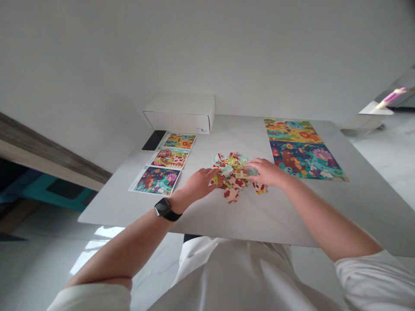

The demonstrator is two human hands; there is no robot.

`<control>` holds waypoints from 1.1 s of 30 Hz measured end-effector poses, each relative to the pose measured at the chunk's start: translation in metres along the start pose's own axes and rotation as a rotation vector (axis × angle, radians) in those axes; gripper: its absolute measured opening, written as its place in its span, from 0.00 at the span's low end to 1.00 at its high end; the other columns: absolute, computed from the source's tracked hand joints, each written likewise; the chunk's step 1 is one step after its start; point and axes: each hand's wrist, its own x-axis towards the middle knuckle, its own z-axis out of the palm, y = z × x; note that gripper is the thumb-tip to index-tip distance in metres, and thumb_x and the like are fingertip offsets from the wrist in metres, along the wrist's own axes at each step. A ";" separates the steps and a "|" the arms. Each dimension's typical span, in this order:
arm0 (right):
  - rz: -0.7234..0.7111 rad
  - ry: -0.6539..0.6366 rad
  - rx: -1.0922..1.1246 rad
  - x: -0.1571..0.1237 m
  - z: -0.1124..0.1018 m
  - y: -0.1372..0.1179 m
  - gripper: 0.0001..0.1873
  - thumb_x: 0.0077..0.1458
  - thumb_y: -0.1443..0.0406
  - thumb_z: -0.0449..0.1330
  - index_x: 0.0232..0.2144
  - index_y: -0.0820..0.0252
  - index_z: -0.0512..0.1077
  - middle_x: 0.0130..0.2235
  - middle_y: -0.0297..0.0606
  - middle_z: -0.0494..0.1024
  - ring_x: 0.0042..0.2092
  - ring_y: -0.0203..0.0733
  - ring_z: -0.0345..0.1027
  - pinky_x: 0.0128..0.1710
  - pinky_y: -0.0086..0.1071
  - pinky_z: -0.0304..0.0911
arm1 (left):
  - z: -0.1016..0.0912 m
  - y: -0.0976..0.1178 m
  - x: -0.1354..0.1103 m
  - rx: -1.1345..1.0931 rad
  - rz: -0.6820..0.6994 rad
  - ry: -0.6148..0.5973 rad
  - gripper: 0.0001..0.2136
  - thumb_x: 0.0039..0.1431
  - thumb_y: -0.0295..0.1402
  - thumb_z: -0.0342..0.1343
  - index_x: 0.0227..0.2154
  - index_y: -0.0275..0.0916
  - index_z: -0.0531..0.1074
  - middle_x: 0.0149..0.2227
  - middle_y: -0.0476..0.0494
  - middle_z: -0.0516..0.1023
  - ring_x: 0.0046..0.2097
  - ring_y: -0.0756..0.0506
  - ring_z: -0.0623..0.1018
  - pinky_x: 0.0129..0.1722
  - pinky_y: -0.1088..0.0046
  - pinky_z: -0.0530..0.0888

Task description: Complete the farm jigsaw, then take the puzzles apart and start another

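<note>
A heap of loose, colourful jigsaw pieces (231, 172) lies in the middle of the white table (246, 211). My left hand (200, 181), with a black watch on its wrist, rests at the heap's left edge, fingers curled onto the pieces. My right hand (264, 171) lies on the heap's right side, fingers stretched over the pieces. Whether either hand grips a piece is hidden. Two finished puzzles (301, 149) lie side by side at the right of the heap.
Three picture cards (164, 162) lie in a row on the left, beside a black phone (154, 140). A white cardboard box (180, 113) stands at the back against the wall. The table's near edge is just before my body.
</note>
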 end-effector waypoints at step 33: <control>-0.134 0.044 -0.132 -0.042 0.008 0.018 0.24 0.59 0.58 0.72 0.57 0.55 0.79 0.52 0.48 0.82 0.53 0.55 0.76 0.56 0.47 0.71 | 0.002 0.002 0.052 -0.019 0.031 0.020 0.35 0.62 0.44 0.68 0.68 0.40 0.65 0.65 0.31 0.75 0.65 0.31 0.76 0.65 0.51 0.73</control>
